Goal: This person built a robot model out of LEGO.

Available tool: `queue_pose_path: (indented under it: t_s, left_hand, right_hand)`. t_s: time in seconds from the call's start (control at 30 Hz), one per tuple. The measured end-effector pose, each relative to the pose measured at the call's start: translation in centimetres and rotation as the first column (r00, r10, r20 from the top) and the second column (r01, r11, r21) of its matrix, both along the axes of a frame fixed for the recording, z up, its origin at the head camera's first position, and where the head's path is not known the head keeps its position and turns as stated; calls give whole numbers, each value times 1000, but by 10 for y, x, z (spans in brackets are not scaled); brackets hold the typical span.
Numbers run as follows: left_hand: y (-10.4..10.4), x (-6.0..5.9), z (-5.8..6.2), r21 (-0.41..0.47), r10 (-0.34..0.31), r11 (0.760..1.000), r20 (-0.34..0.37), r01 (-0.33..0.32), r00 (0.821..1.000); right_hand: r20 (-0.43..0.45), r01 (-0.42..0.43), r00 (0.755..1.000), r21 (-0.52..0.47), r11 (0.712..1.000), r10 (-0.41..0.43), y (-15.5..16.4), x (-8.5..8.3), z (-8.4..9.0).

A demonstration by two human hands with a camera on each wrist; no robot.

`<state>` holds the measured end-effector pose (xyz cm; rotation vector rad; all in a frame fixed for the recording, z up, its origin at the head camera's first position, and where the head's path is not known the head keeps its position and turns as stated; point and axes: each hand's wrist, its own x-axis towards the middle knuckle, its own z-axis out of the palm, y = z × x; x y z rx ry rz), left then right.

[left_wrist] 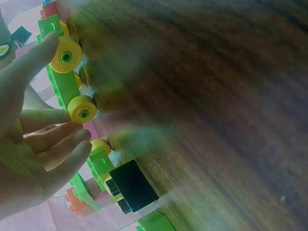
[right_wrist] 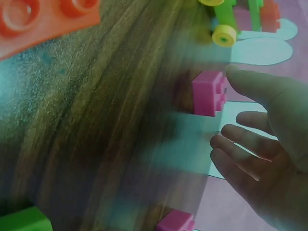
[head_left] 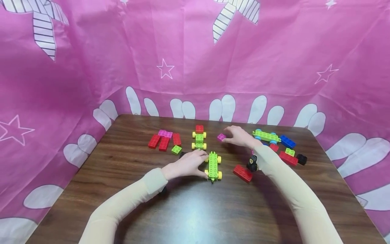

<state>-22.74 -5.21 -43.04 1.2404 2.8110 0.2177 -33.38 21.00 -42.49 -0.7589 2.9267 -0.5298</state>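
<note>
On the wooden table (head_left: 128,162), red bricks (head_left: 164,141) lay at the far left, well apart from both hands. The left hand (head_left: 186,164) rested beside the green wheeled chassis (head_left: 213,165), its relaxed fingertips (left_wrist: 50,42) touching the yellow wheels on that chassis's left side without curling round it. Beyond stood a smaller green car (head_left: 199,137). Further right, the right hand (head_left: 240,136) hovered with fingers spread and loose; the small pink brick (head_left: 221,137) sat on the table just left of its thumb tip (right_wrist: 236,73), touching or nearly so, ungrasped. A red brick (head_left: 242,173) lay nearer, by the right forearm.
</note>
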Motion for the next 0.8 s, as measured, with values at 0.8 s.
queue_pose_path:
  t_s: [0.8]
  left_hand:
    - [2,1,1,-7,5,1000,-6,-5,1000]
  right_hand:
    - [69,19,997,7,1000,-19,-4,-9,-9]
